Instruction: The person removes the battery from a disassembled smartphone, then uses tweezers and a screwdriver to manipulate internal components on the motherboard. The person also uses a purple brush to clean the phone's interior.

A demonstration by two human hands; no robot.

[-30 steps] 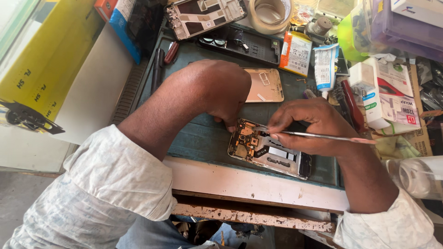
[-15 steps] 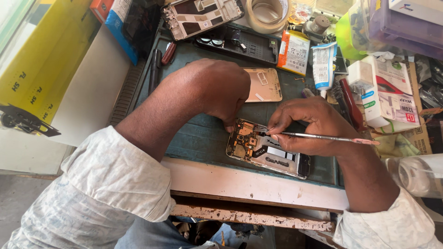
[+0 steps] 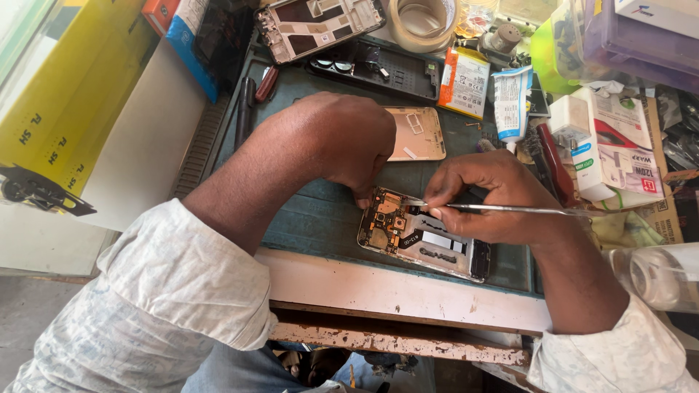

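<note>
Opened phone (image 3: 419, 236) lies at lower centre of the frame on the teal mat (image 3: 320, 218). Right hand (image 3: 495, 193) pinches metal tweezers (image 3: 510, 209), tip on the circuit board. Left hand (image 3: 349, 142) is curled, fingertips pressing the phone's top edge. Beyond: gold back cover (image 3: 416, 135), battery (image 3: 464, 81), tape roll (image 3: 422, 22)

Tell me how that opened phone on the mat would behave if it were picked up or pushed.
The opened phone looks flat and stiff, so it would probably slide on the green mat rather than roll or tip. Its exposed circuit board seems fragile, best gripped by the edges. The left hand steadies its end while the right hand works tweezers on it, suggesting it shifts easily.
</note>
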